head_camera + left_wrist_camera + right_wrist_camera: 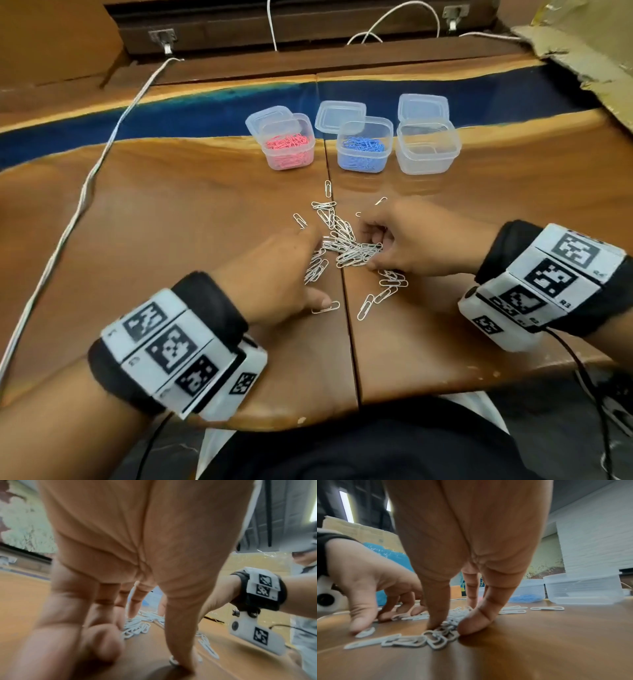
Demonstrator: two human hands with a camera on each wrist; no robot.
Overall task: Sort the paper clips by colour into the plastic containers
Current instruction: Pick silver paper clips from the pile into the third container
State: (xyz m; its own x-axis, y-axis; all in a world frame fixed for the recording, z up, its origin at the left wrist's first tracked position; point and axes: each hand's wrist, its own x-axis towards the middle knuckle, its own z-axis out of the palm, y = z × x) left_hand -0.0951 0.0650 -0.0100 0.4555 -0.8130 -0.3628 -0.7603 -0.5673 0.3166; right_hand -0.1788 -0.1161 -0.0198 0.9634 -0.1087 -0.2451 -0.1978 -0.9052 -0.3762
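A loose heap of white paper clips lies mid-table. My left hand stands at its left edge with fingertips down among the clips, and the thumb presses on a single clip. My right hand arches over the heap from the right. Its thumb and a finger pinch a cluster of clips that still lies on the wood. Behind stand three clear tubs: one with pink clips, one with blue clips, and one with a few white clips.
Three clear lids lie behind the tubs. A white cable crosses the table on the left. Torn cardboard covers the far right corner. A seam runs down the table under the heap.
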